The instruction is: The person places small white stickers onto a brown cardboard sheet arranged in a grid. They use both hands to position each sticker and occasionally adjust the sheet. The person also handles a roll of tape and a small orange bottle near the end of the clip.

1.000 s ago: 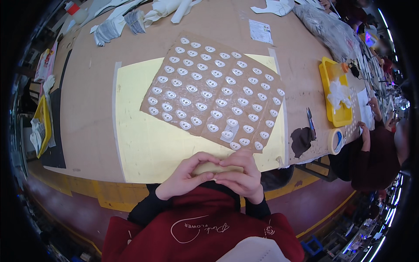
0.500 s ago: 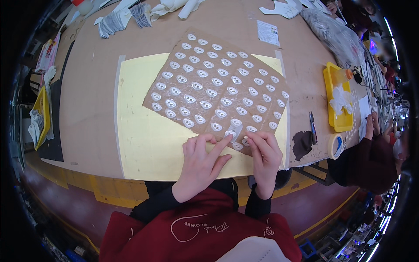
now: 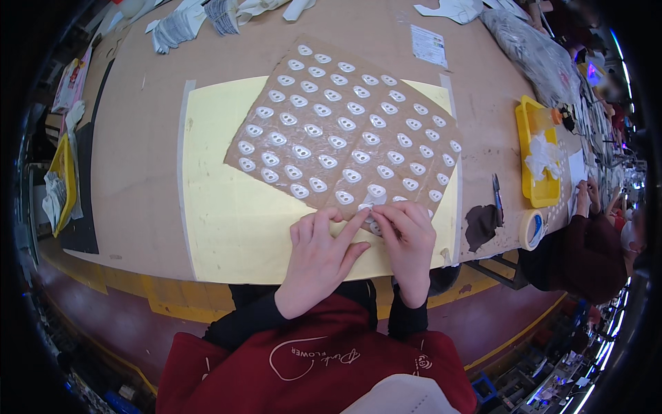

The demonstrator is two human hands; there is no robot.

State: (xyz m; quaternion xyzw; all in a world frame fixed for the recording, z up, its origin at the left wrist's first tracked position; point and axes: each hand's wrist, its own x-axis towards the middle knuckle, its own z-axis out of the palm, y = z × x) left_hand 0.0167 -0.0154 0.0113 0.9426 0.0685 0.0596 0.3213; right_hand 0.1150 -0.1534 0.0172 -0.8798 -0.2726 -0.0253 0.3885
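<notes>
A brown, glossy sheet (image 3: pixel 318 145) lies tilted on the table, bearing rows of small white oval pieces (image 3: pixel 346 123), each with two dark dots. At its near edge my left hand (image 3: pixel 314 252) rests with fingers apart, the index fingertip pressing on one of the pieces. Beside that fingertip, my right hand (image 3: pixel 409 241) is closed in a pinch. Whatever sits between its thumb and index finger is hidden. A small translucent patch (image 3: pixel 376 199) shows just beyond both fingertips.
Under the brown sheet is a pale yellow board (image 3: pixel 214 207) taped to the table. To the right are a dark scrap (image 3: pixel 481 228), a pointed tool (image 3: pixel 496 193), a tape roll (image 3: pixel 531 229) and a yellow tray (image 3: pixel 526 155). Another person's hand (image 3: pixel 585 200) is at far right.
My right hand has moved left, bringing its pinch up against my left index fingertip. The left hand stays at the same spot on the sheet.
</notes>
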